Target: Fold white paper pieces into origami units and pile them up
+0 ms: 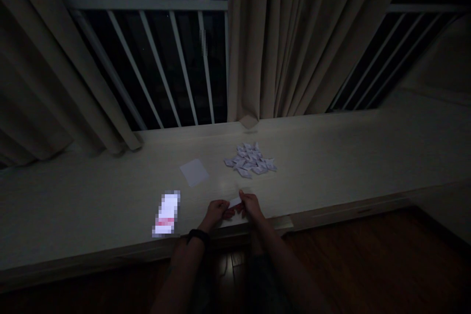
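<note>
Between my two hands is a small folded piece of white paper [234, 202], held near the front edge of the ledge. My left hand [218, 210], with a dark band on its wrist, pinches the paper's left end. At the right end, my right hand [249, 204] grips it with the thumb on top. Just beyond lies a pile of folded paper pieces [252, 159], pointed and boat-like in shape. A flat stack or sheet of square white paper [194, 172] rests to the left of the pile.
A lit, pixelated phone-like screen [167, 213] lies left of my left hand. The pale wooden ledge [331, 157] runs below beige curtains [279, 39] and white window railings [176, 59]. Dark wooden floor [368, 260] shows below the front edge. The room is dim.
</note>
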{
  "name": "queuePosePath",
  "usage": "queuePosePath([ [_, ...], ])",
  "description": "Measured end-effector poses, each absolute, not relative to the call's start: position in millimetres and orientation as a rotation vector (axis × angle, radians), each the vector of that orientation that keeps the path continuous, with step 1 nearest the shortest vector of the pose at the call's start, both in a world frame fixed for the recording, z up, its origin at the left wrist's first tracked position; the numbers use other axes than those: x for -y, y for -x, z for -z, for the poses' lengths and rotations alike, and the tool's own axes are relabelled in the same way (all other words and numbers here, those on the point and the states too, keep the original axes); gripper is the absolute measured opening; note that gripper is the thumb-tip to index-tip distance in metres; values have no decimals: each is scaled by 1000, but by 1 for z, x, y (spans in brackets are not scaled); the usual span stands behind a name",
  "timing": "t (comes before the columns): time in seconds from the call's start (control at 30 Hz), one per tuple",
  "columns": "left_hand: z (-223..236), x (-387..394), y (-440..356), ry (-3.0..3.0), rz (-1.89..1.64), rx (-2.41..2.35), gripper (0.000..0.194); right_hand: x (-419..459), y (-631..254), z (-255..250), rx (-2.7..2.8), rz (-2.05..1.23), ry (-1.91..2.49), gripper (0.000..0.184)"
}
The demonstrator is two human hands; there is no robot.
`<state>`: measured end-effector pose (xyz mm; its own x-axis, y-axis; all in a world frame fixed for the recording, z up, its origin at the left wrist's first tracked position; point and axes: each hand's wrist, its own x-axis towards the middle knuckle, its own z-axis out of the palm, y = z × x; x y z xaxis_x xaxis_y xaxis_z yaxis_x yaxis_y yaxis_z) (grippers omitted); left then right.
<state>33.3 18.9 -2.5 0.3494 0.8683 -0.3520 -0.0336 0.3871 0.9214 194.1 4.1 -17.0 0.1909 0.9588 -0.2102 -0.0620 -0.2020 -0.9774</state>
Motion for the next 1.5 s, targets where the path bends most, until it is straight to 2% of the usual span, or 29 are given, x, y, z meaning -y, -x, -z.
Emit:
queuePosePath([
  [0.17,-3,-15,-34,-1019,-761,-1079,39,-3,-193,20,992,-1131,1485,64],
  [0.37,-9,-12,-37,-1214,-773,-1154,35,1,-198,23,1141,-1100,1489,44],
  [0.5,-6,-12,-36,-1340,-758,-1217,33,3,-197,21,1210,-994,1600,39],
  [0.77,2,-12,-37,-1257,-825,-1190,40,1,-194,18,1298,-935,1544,27],
  [0.93,1,-11,-39,-1170,-755,-1155,41,1,-193,23,1244,-966,1528,26],
  [1.17,6,-12,-39,-1147,-886,-1181,34,4,-191,22,1221,-972,1441,28],
  [1.5,11,-12,-43,-1265,-886,-1266,23,2,-188,18,1273,-831,1535,22],
])
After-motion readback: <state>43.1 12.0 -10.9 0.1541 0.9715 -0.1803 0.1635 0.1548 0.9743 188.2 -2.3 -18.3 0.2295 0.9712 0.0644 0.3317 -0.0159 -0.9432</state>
